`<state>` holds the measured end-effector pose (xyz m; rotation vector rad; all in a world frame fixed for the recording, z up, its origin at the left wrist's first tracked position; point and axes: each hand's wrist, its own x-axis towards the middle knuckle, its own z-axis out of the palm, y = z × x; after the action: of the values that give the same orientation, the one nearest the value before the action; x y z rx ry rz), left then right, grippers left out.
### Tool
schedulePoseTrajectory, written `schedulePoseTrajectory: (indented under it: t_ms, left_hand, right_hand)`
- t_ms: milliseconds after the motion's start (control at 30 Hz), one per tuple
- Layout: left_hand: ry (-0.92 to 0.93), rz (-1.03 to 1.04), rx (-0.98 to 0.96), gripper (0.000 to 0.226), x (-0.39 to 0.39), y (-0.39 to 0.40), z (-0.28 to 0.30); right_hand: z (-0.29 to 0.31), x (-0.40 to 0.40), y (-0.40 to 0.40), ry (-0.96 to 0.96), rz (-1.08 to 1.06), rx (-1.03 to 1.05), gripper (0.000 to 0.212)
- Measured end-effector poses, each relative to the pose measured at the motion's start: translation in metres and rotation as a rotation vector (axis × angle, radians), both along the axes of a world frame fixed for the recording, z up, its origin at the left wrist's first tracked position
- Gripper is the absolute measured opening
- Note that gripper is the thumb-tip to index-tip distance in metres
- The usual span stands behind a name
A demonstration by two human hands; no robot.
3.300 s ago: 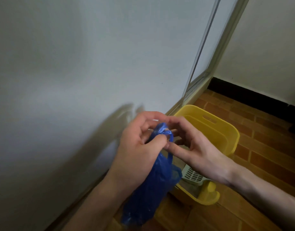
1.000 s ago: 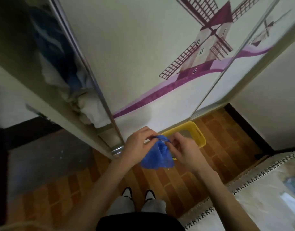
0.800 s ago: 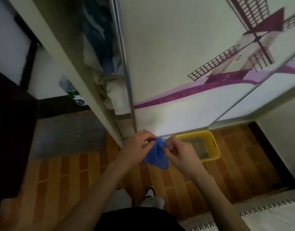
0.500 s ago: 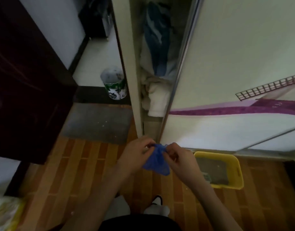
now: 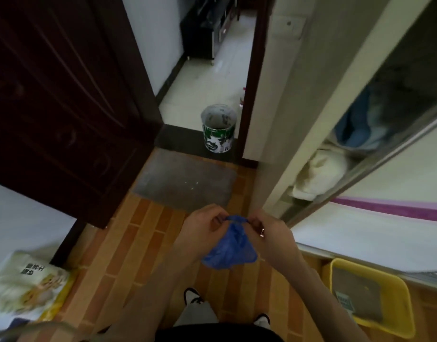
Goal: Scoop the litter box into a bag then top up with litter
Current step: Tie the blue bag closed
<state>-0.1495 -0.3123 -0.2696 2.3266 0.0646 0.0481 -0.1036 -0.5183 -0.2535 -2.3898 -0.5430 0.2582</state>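
Both hands, left hand and right hand, had their grip pinched on the blue bag's twisted neck above the floor.

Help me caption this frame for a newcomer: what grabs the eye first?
The blue bag at centre, its neck pinched between the left hand and right hand above the brick-pattern floor. Next, the yellow litter box at lower right with a scoop lying in it, and the green-and-white bin in the doorway ahead.
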Motion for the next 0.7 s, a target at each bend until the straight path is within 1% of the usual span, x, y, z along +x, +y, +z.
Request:
schedulePoseTrajectory:
  t_ms: [100, 233, 267, 333, 500, 567, 700]
  left_hand:
    - [-0.02, 0.01, -0.005, 0.004, 0.008, 0.045, 0.001]
    - [-0.035, 0.014, 0.005, 0.006, 0.024, 0.1, 0.006]
    - [-0.035, 0.023, 0.001, 0.01, 0.028, 0.112, 0.006]
    - [-0.032, 0.036, -0.001, 0.016, 0.038, 0.135, 0.004]
    - [-0.008, 0.061, 0.012, 0.011, 0.079, 0.181, -0.004]
    - [-0.011, 0.066, 0.007, 0.007, 0.098, 0.196, -0.01]
    - [0.011, 0.11, 0.0, 0.008, 0.15, 0.222, -0.027]
  right_hand:
    - [0.0, 0.016, 0.043, 0.004, 0.062, -0.006, 0.011]
    - [0.002, 0.039, 0.1, -0.017, 0.139, 0.019, 0.014]
    - [0.002, 0.044, 0.112, -0.006, 0.144, 0.032, 0.015]
    - [0.0, 0.056, 0.134, -0.002, 0.139, 0.057, 0.015]
    - [-0.014, 0.099, 0.177, -0.003, 0.127, 0.09, 0.006]
    - [-0.022, 0.12, 0.193, -0.01, 0.121, 0.101, 0.006]
    - [-0.04, 0.164, 0.222, 0.039, 0.073, 0.12, 0.012]
